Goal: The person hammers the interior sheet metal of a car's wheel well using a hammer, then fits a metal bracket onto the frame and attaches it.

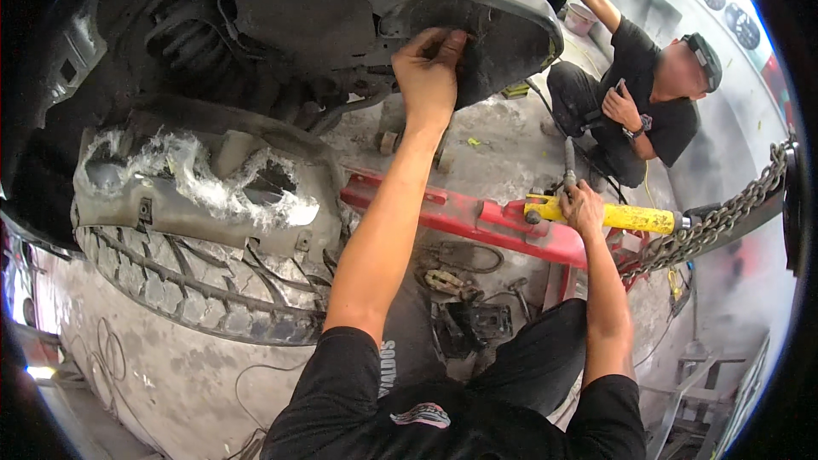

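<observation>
Raised to the dark panel [486, 51] of a car's underside, my left hand [429, 68] has its thumb and curled fingers pinched together. What they pinch, if anything, is hidden. My right hand [582, 209] is closed around the lower end of a grey metal hose fitting [569, 162] and lies against a yellow hydraulic ram [639, 215]. The ram rests across a red steel beam [503, 226]. A heavy chain [720, 221] hangs at the ram's right end.
A damaged grey part with torn white fibres [196, 179] sits above a tire [196, 290] at left. A co-worker [635, 98] crouches at far right, one arm raised to the car. A clamp [447, 281], hammer [521, 298] and cables lie on the floor.
</observation>
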`<state>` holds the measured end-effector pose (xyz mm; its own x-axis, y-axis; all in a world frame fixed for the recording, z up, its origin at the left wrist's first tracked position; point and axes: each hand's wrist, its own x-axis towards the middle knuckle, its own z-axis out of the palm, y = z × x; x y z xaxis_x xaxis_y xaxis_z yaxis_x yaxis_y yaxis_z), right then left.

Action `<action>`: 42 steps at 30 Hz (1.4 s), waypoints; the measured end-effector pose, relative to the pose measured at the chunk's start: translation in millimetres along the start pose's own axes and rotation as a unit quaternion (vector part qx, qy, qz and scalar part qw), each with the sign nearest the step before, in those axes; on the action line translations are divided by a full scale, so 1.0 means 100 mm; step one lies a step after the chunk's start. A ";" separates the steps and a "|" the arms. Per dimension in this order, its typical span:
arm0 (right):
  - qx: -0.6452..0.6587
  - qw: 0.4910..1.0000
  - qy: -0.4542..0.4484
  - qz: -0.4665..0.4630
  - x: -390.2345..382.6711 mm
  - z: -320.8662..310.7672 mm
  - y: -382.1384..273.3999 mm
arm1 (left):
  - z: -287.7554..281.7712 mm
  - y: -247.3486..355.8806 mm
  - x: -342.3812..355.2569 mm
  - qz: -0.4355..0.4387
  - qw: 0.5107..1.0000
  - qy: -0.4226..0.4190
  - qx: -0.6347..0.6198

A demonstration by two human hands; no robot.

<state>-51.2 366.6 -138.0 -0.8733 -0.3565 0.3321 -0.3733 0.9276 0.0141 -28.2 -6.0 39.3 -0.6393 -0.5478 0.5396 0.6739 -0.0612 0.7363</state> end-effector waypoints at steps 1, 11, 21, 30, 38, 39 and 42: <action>0.001 1.000 0.000 0.001 0.00 0.02 0.02 | 0.00 0.00 0.00 -0.010 1.000 0.005 -0.005; 0.001 1.000 0.014 -0.008 -0.01 0.04 0.01 | 0.04 -0.10 0.05 -0.001 1.000 0.010 -0.024; 0.002 0.999 0.038 -0.018 -0.02 0.09 0.07 | 0.05 -0.07 0.06 -0.033 0.988 0.012 -0.150; 0.012 0.999 0.031 -0.006 -0.03 0.10 0.06 | 0.04 0.03 0.06 -0.069 0.993 -0.003 -0.099; 0.005 1.000 0.029 -0.006 -0.02 0.06 0.04 | 0.09 -0.02 0.06 -0.017 0.999 0.006 -0.028; 0.006 0.999 0.034 -0.003 -0.02 0.08 0.06 | 0.11 -0.04 0.02 0.021 1.000 0.017 -0.012; 0.006 0.999 0.036 0.001 -0.02 0.13 0.11 | 0.09 -0.04 0.02 0.052 0.998 0.018 0.008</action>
<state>-58.0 375.9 -150.5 -0.8491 -0.3459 0.3993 -0.3765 0.9264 0.0018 -35.3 0.2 41.4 -0.5521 -0.5804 0.5987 0.7300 0.0105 0.6834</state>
